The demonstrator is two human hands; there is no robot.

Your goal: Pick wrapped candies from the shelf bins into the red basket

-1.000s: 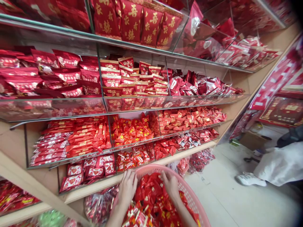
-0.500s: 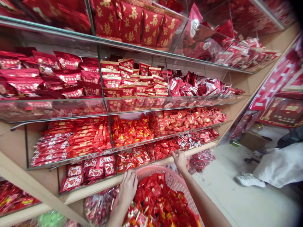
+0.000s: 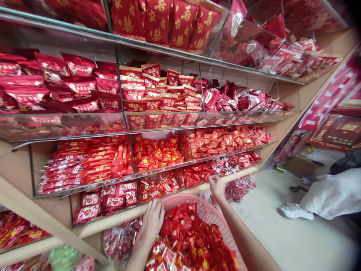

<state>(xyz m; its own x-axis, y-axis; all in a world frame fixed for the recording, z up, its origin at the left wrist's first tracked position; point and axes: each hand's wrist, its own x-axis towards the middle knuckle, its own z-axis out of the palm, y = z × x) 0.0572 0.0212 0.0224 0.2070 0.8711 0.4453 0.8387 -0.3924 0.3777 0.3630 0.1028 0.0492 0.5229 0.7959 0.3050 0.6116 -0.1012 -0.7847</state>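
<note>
A pink plastic basket (image 3: 207,207) with a perforated wall stands below the shelves, heaped with small red wrapped sweets (image 3: 194,237). My left hand (image 3: 153,220) lies over its left rim, fingers bent across the edge. Beyond the basket's far right side, my right hand (image 3: 217,187) is at the front of the bottom shelf, beside loose red sweets (image 3: 194,176). Its fingers are curled, and whatever may be in them is hidden. Left of these sweets lie red and gold packets (image 3: 158,186) in a neighbouring compartment.
Glass dividers and ledges (image 3: 129,130) split the shelves of red packets above. A wooden rail (image 3: 113,217) runs along the bottom shelf front, with bagged sweets (image 3: 121,239) beneath. On the right, a person's white shoe (image 3: 295,211) stands on the pale floor (image 3: 262,229).
My right hand has shifted slightly right and back from the red sweets, its fingers more curled. My left hand stays on the basket rim. The camera view has moved slightly.
</note>
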